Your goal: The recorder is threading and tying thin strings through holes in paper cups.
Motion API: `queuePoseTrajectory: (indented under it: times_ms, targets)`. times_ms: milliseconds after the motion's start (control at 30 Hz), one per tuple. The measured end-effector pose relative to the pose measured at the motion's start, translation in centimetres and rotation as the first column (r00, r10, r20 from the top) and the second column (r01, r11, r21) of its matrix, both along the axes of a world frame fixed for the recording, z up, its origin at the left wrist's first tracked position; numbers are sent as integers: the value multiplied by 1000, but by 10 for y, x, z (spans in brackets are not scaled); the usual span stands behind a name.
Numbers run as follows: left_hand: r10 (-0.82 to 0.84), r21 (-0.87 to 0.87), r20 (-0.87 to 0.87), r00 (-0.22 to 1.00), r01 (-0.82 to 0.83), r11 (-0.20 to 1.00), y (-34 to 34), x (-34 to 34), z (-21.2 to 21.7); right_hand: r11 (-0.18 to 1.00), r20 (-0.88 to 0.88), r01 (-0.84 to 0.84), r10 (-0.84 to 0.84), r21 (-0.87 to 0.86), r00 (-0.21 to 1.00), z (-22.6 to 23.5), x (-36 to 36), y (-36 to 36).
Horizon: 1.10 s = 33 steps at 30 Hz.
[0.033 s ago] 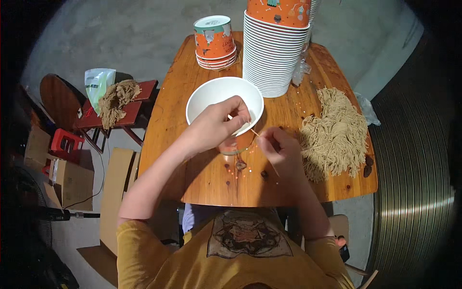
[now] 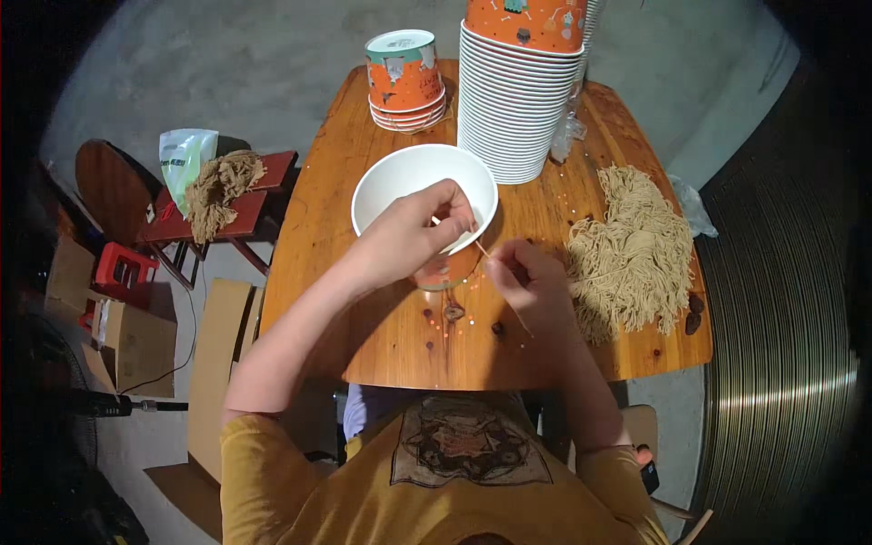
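Left hand (image 2: 413, 229) and right hand (image 2: 540, 283) both pinch the thin cord (image 2: 482, 249), and one hard tug could tip that paper tub (image 2: 389, 186)!

Bare wood runs along the near edge of the counter (image 2: 391, 354), between the forearms, and up its left side beyond the left forearm (image 2: 304, 318). A white bowl (image 2: 386, 182) blocks the middle, its near-right rim covered by the left hand (image 2: 418, 222). Behind it rise a tall stack of tubs (image 2: 513, 104) and a shorter stack (image 2: 400, 82). A tan yarn bundle (image 2: 636, 259) crowds the right; the right hand (image 2: 534, 283) plugs the front of the passage between bundle and bowl.
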<state>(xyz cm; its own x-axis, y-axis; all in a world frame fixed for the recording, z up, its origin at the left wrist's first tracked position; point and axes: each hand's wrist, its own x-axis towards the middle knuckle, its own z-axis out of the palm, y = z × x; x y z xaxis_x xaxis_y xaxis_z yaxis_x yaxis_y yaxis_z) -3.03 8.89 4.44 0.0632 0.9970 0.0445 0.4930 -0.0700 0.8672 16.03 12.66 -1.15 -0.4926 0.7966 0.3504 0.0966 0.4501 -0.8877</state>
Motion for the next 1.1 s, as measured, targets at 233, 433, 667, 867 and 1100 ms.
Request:
queuePoseTrajectory:
  times_ms: [233, 433, 667, 867, 1100]
  targets:
    - [40, -124, 423, 905, 14, 992, 16, 8, -12, 977, 195, -200, 184, 68, 963, 9, 8, 7]
    - [-76, -109, 372, 925, 125, 986, 20, 16, -13, 957, 221, -272, 288, -99, 932, 36, 19, 26]
    - [-112, -141, 363, 925, 173, 975, 21, 13, -14, 916, 159, -383, 398, -122, 903, 47, 17, 49]
    - [-65, -207, 394, 917, 157, 966, 24, 4, -13, 911, 176, -317, 278, 263, 944, 47, 6, 49]
    - [-83, -214, 431, 898, 191, 958, 27, 5, -14, 879, 208, -269, 199, 394, 957, 45, 4, 52]
